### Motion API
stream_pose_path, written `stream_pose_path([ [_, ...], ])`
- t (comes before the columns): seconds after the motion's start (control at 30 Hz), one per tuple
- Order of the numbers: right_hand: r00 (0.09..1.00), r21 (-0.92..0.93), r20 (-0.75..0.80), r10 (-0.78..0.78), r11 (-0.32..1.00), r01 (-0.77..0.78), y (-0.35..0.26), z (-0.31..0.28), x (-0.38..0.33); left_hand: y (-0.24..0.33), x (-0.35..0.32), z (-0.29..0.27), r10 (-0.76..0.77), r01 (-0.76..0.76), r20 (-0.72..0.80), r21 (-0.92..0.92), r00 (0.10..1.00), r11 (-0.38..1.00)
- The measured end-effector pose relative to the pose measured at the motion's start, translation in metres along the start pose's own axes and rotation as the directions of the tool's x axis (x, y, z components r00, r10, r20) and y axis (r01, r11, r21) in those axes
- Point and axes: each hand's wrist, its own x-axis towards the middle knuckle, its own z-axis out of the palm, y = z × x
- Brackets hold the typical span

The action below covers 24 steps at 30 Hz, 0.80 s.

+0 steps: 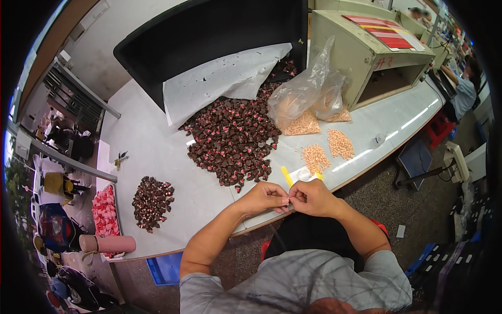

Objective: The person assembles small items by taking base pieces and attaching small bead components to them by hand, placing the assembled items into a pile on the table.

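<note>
Intently, a worker in a gray shirt brings left hand and right hand together at the near edge of a pale worktable. Thumbs and forefingers of both hands are pinched, tip to tip, on what appears to be one small piece; it is mostly hidden by the fingers, and its kind and long axis cannot be made out.

Just beyond the knuckles lies a white sheet with yellow strips at its sides. Past it, the nearer pale pile of small bits stretches lengthwise roughly toward the worker, straight ahead of the right hand, the closer of the two. A second pale pile sits beyond, farther right.

Ahead and to the left, nearer the left hand, spreads a large heap of dark pieces touched with pinkish red, its length running away from the worker. Well apart at far left are a smaller dark pile, a pink bottle and a tray of pink pieces.

Behind the pale piles slump clear bags of similar bits; farther back stand a black bin and a grayish-green cabinet. Another person works at far right.
</note>
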Motion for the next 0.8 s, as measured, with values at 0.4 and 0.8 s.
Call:
stream_pose_path([
  [0.4, 0.980, -0.539, 0.047, -0.193, 0.821, 0.187, -0.007, -0.054, 0.015, 0.000, 0.003, 0.001, 0.030, -0.027, -0.058, 0.046, 0.998, 0.999],
  [0.8, 0.969, -0.731, 0.169, -0.182, 0.636, 0.247, 0.004, -0.056, 0.028, 0.000, 0.004, 0.000, 0.014, -0.020, -0.121, -0.048, 0.993, 0.999],
])
